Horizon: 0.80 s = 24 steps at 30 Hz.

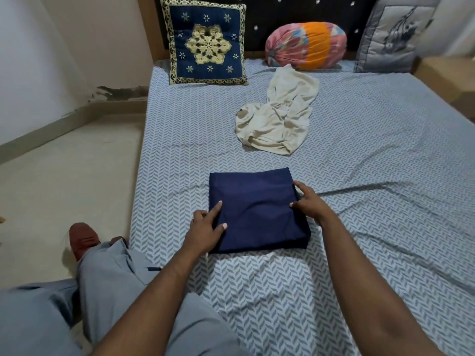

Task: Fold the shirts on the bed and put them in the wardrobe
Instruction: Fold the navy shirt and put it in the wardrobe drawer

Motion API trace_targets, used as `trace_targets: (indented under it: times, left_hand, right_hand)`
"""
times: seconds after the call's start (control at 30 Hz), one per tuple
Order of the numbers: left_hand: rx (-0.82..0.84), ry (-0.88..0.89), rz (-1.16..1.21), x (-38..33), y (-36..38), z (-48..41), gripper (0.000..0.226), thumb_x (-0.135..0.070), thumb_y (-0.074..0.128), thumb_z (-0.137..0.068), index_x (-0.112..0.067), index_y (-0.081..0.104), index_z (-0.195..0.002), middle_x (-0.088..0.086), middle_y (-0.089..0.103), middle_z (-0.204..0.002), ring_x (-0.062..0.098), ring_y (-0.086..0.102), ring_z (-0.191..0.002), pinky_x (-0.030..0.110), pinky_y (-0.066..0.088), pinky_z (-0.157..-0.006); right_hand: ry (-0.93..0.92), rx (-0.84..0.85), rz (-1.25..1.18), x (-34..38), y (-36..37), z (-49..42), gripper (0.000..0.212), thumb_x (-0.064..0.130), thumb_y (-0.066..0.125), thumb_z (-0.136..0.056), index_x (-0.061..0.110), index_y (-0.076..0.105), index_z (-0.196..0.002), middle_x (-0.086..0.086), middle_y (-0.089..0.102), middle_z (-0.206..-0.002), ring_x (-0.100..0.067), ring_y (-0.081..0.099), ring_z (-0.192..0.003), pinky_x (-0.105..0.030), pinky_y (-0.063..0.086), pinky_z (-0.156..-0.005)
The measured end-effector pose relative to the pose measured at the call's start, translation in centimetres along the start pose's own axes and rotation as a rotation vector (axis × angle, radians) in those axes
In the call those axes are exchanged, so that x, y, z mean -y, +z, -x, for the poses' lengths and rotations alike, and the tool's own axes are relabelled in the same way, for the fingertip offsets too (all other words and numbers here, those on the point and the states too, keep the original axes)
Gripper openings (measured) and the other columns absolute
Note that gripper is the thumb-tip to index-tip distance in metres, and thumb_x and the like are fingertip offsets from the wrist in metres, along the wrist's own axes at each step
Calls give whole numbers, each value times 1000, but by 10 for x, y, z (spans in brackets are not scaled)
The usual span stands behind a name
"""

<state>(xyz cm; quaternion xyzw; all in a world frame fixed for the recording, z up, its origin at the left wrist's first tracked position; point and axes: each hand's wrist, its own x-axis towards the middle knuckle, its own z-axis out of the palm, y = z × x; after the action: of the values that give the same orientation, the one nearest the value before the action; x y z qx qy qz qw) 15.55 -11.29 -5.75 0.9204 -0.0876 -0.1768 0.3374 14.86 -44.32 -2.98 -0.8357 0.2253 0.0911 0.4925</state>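
Note:
A navy blue shirt (pixel 257 209), folded into a neat square, lies on the bed (pixel 359 163) near its front left side. My left hand (pixel 205 227) rests on the shirt's left edge, index finger and thumb laid on the cloth. My right hand (pixel 308 201) touches the shirt's right edge, thumb on top and fingers along the side. A cream shirt (pixel 277 119) lies crumpled and unfolded farther back, in the middle of the bed. The wardrobe is out of view.
Against the dark headboard stand a blue patterned cushion (pixel 205 42), a pink and orange bolster (pixel 305 44) and a grey cushion (pixel 395 37). The floor (pixel 64 176) runs along the bed's left side, where my leg and red shoe (pixel 82 237) are.

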Motion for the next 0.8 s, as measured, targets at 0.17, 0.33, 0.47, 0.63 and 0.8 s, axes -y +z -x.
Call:
trace_targets:
  times: [0.17, 0.33, 0.47, 0.63, 0.8]
  left_hand:
    - [-10, -95, 156, -6, -6, -24, 64, -32, 67, -89, -39, 39, -146, 20, 29, -141, 31, 37, -130, 36, 28, -116]
    - [117, -34, 299, -12, -15, -31, 66, 11, 70, -72, -16, 59, -131, 13, 60, -128, 19, 57, -116, 20, 42, -98]
    - [199, -29, 381, -15, -43, -28, 64, 25, 56, -75, -5, 54, -132, -5, 67, -107, 6, 60, -106, 20, 46, -91]
    - [130, -22, 92, 18, -113, -39, 63, 23, 54, -72, 3, 54, -132, 13, 59, -128, 24, 52, -124, 24, 38, -100]
    - [-133, -78, -162, 59, -167, -35, 44, -10, 56, -72, -4, 70, -113, 22, 65, -114, 32, 60, -109, 34, 46, -89]
  right_hand:
    - [94, -85, 390, -23, 13, 11, 84, 20, 80, -74, 27, 38, -146, -13, 34, -133, -33, 44, -124, -41, 42, -105]
    - [208, -96, 441, -24, 18, 15, 83, 27, 75, -73, 30, 30, -143, -15, 40, -130, -38, 54, -114, -46, 50, -95]
    - [214, -118, 432, -12, 14, 9, 101, 44, 80, -64, 25, 25, -147, -13, 58, -127, -34, 58, -115, -45, 50, -95]
    - [-2, -130, 418, 16, 35, 2, 72, 35, 72, -80, 22, 38, -143, -13, 64, -117, -30, 61, -107, -34, 46, -84]
    - [-362, 5, 384, 46, 71, -5, 43, 0, 59, -82, 21, 62, -119, -9, 52, -113, -23, 60, -93, -36, 49, -86]
